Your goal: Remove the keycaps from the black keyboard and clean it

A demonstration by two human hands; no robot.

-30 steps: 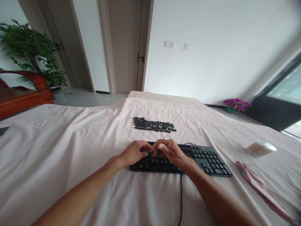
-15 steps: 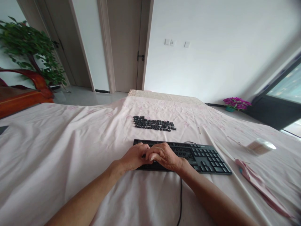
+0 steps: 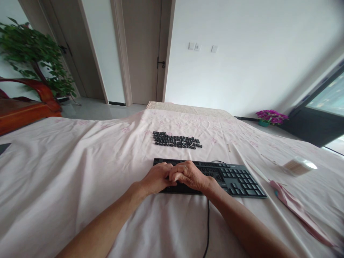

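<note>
A black keyboard (image 3: 236,177) lies on a pale pink sheet (image 3: 80,161), its cable (image 3: 207,222) running toward me. My left hand (image 3: 156,177) and my right hand (image 3: 192,175) meet over the keyboard's left half. Their fingers are curled and touch each other. What the fingers hold is hidden. Beyond the keyboard, several loose black keycaps (image 3: 176,140) lie in tidy rows on the sheet.
A round white container (image 3: 299,166) lies on its side at the right, with a pink cloth strip (image 3: 292,208) and thin sticks (image 3: 256,172) near it. A dark object (image 3: 4,147) shows at the left edge. Wooden furniture (image 3: 24,111), a plant (image 3: 32,53) and doors stand beyond.
Both hands slid toward me from the keyboard's upper rows to its near rows and closed tighter together. A small wire loop by my right fingertips is no longer visible.
</note>
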